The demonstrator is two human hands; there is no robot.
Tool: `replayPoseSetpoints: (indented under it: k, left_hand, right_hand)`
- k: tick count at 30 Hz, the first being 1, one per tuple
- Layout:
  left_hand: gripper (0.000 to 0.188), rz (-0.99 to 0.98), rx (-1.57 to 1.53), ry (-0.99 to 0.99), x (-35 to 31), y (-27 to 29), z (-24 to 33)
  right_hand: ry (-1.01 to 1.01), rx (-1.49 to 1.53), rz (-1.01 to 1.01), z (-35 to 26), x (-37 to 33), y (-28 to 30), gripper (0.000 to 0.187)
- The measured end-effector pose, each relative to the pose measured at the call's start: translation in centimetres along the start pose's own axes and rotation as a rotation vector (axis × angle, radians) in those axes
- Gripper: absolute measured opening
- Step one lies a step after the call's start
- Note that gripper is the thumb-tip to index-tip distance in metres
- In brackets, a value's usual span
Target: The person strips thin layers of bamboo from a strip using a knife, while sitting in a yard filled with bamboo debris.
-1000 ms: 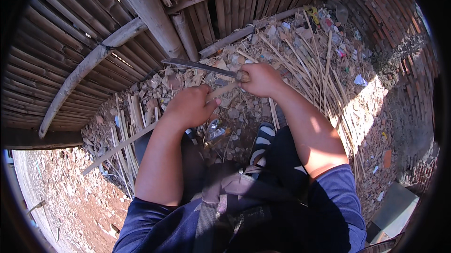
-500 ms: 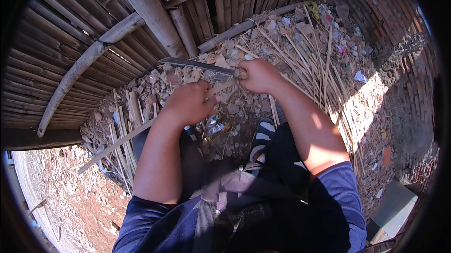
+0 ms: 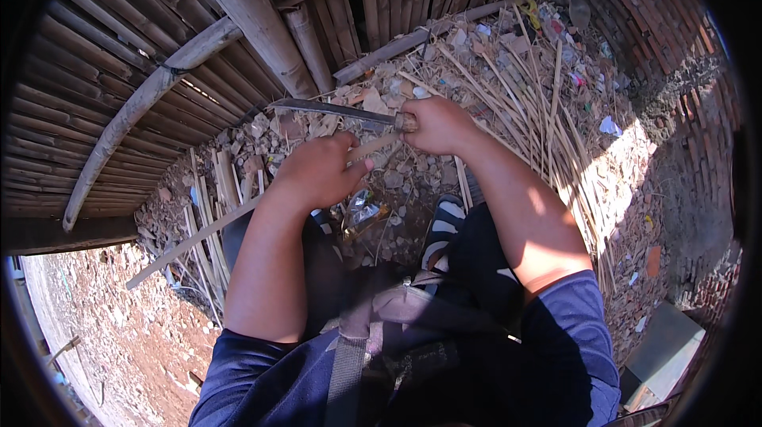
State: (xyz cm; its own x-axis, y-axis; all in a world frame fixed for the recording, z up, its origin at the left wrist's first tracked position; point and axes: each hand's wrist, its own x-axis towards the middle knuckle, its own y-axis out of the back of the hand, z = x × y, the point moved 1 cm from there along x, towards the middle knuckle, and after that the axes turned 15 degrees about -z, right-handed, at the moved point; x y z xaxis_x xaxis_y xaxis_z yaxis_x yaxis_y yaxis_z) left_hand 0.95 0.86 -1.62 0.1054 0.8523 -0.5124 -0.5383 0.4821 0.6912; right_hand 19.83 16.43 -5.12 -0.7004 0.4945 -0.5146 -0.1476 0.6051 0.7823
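Note:
My left hand [image 3: 315, 171] is closed round a long flat bamboo strip [image 3: 198, 238], which runs under my forearm toward the lower left. The strip's short end points up and right, close to my right hand [image 3: 436, 127]. That hand grips the wooden handle of a machete [image 3: 337, 109]. Its dark blade reaches left, past and above my left hand, roughly level in the picture. Blade and strip converge near the handle; I cannot tell whether they touch.
Many split bamboo strips [image 3: 548, 121] lie fanned out on the right, and a smaller bundle [image 3: 208, 213] is at the left. Litter and rubble [image 3: 389, 181] cover the ground. A bamboo wall [image 3: 111, 109] rises at the left, a brick wall [image 3: 651, 22] at the right.
Very little differs. The far end of the bamboo strip has shifted slightly left and up, and the machete blade has tilted a touch. Both hands keep their grip.

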Motion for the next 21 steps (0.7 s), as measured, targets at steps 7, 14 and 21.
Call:
replayPoseSetpoints:
  k: [7, 14, 21]
  left_hand:
    - [0.047, 0.013, -0.003, -0.020, -0.01, -0.29, -0.09]
    - [0.049, -0.001, 0.010, -0.032, -0.04, -0.18, -0.04]
    - [0.050, -0.039, -0.006, 0.012, -0.27, 0.30, 0.69]
  right_hand:
    - [0.031, -0.001, 0.032, 0.40, 0.30, -0.64, 0.038]
    - [0.022, 0.009, -0.013, -0.07, 0.05, -0.29, 0.039]
    - [-0.015, -0.001, -0.065, -0.03, 0.30, -0.40, 0.039]
